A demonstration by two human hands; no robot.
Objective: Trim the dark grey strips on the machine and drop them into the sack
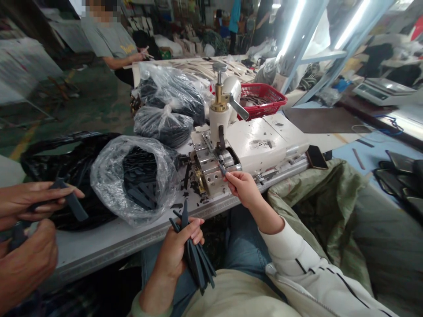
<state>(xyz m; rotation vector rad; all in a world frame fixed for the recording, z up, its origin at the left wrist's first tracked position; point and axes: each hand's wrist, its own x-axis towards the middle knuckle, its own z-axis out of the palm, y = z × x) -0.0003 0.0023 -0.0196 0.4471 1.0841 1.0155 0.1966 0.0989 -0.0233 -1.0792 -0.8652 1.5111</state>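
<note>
My left hand (pixel 181 246) is closed around a bundle of dark grey strips (pixel 198 264) held over my lap. With its fingertips, my right hand (pixel 243 187) pinches a small dark strip (pixel 223 168) at the front of the white machine (pixel 254 141). The strip's far end lies by the machine's metal roller (pixel 227 157). Left of the machine, an open clear plastic bag (pixel 102 169) holds many similar strips (pixel 140 185).
At the far left, another person's hands (pixel 36 246) hold dark strips. Tied plastic bags (pixel 165 119) and a red basket (pixel 280 97) stand behind. A phone (pixel 316 157) lies right of the machine; green sacking (pixel 297 189) hangs near my right arm. Dark scraps litter the table edge.
</note>
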